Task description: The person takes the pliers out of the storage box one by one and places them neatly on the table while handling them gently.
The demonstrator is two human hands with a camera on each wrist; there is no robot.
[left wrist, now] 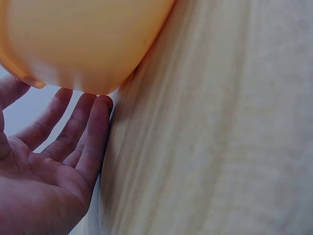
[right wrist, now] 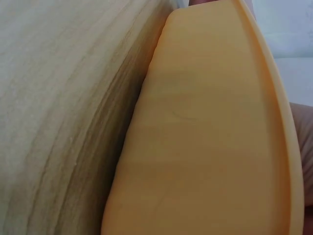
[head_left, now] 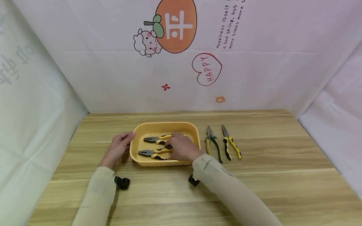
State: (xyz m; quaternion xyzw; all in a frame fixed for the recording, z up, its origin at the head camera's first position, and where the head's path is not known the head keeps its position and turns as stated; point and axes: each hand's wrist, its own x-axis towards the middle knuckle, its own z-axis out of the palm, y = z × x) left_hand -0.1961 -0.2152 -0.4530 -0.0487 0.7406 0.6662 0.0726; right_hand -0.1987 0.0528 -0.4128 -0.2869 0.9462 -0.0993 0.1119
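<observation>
A yellow bin [head_left: 167,163] stands on the table with two pliers lying in it, jaws to the left: the upper pliers [head_left: 152,139] and the lower pliers [head_left: 145,153]. At the bin's left end, my left hand [head_left: 117,148] touches the outer wall with extended fingers, thumb at the rim; the left wrist view shows the hand [left wrist: 54,161] against the bin [left wrist: 88,44]. My right hand [head_left: 183,147] reaches inside and grips the upper pliers by the handles, its fingers partly hidden. In the right wrist view, the bin's wall [right wrist: 205,117] hides most of that hand [right wrist: 304,147].
Right of the bin, green-handled pliers [head_left: 216,146] and yellow-and-black long-nose pliers [head_left: 236,147] lie on the wooden table [head_left: 160,200], jaws pointing away. A printed white sheet [head_left: 114,78] rises behind the table, with more sheeting on both sides.
</observation>
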